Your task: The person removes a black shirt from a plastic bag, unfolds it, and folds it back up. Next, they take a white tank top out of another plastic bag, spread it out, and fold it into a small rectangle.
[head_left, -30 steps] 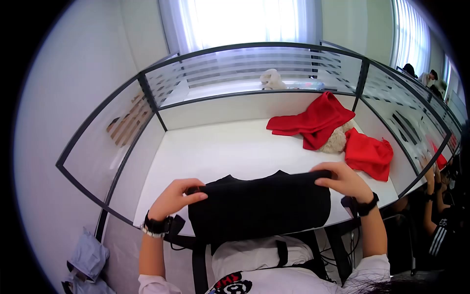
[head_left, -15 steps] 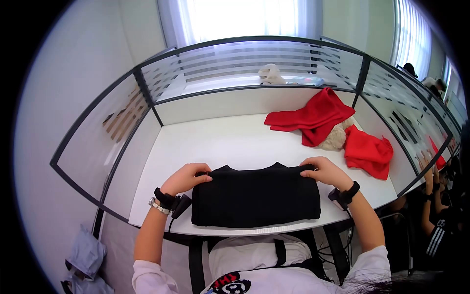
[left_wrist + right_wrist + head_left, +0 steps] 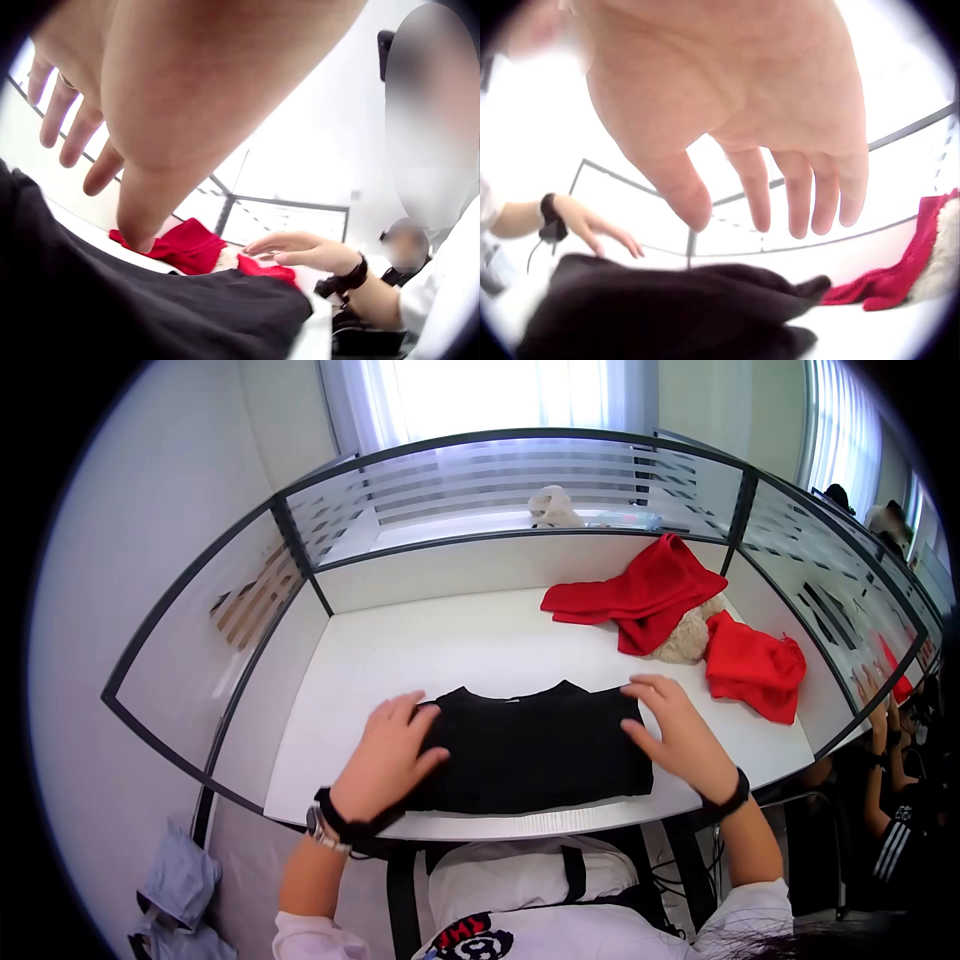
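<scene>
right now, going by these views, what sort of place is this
Probably a shared workroom or office: a white desk enclosed by framed partition panels, a curtained window beyond, and another person on the right.

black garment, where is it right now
In the head view, the black garment lies along the near side of the white table, the left hand and right hand at its two ends, the red cloths beyond it, right.
</scene>
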`<state>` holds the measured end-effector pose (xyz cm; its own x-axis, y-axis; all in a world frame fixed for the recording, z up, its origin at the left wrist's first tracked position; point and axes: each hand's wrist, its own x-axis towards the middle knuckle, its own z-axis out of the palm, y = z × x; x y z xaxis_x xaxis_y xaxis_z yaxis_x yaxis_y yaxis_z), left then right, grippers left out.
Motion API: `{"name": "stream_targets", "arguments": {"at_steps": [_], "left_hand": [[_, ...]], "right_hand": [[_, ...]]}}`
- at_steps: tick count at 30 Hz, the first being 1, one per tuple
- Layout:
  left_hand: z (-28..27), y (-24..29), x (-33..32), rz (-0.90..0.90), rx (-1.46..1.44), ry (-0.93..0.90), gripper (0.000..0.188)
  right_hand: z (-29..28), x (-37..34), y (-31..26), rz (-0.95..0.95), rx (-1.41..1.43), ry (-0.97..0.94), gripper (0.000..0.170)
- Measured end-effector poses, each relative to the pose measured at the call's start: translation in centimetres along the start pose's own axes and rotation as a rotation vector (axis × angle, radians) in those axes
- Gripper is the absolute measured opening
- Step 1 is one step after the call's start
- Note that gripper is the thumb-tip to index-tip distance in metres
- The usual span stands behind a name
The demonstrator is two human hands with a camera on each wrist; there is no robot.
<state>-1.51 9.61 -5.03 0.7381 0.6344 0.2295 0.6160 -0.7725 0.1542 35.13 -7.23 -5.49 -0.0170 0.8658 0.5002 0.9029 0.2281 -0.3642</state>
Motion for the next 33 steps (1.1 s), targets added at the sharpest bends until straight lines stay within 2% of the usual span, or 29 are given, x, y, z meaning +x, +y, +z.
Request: {"name": "stream_targets", "arguments": {"at_steps": [1,3,5,7,9,14,17,21,22,24,25,27,28,33], "left_hand": [[-0.7,1.6,-1.0,0.091,0.058,0.081,0.051],[-0.2,4.9,-3.8,0.171,-0.036,0.005,0.060],[1.6,6.5,-5.0,0.137,-0.009,-0.035,0.072],[4.3,6.9,-6.0,0.056,0.096,-0.013,0.080],[5.1,6.9,-6.0,0.033,0.125,-0.006,0.087],[6.5,8.5,-7.1,-0.003,0.133,0.065,0.094],[6.4,9.8,-8.1,-0.010,0.186,0.089,0.102],[9.1,12.2,-8.6,-0.092,0.413,0.168,0.108],[9.2,13.1,-8.2,-0.136,0.463,0.146,0.111],[9.4,14.3,-7.3,-0.196,0.550,0.120,0.114],[9.5,14.3,-7.0,-0.196,0.550,0.125,0.114],[9.9,14.5,-7.1,-0.174,0.710,0.077,0.069],[9.9,14.4,-7.7,-0.138,0.761,0.100,0.056],[10.2,13.9,-8.8,-0.095,0.714,0.174,0.052]], "right_hand": [[-0.5,-0.4,-0.9,-0.005,0.003,-0.012,0.041],[-1.3,-2.3,-4.6,-0.056,0.128,-0.128,0.046],[0.0,-3.1,-5.8,-0.164,-0.044,-0.154,0.051],[3.2,-4.0,-4.9,-0.152,-0.078,-0.193,0.060],[4.1,-4.8,-4.7,-0.133,-0.185,-0.290,0.074],[4.5,-6.6,-6.3,-0.108,-0.318,-0.309,0.084],[3.9,-7.8,-7.7,-0.095,-0.374,-0.344,0.083],[5.6,-9.8,-8.4,-0.058,-0.418,-0.235,0.079],[6.3,-10.0,-9.2,-0.016,-0.388,-0.145,0.078],[6.7,-10.1,-9.3,-0.015,-0.405,-0.126,0.076],[6.9,-10.1,-9.5,-0.011,-0.427,-0.114,0.076],[6.3,-10.3,-10.1,-0.014,-0.426,-0.147,0.075],[5.7,-10.5,-10.5,-0.012,-0.420,-0.183,0.076],[1.5,-9.7,-10.0,-0.124,-0.299,-0.364,0.075]]}}
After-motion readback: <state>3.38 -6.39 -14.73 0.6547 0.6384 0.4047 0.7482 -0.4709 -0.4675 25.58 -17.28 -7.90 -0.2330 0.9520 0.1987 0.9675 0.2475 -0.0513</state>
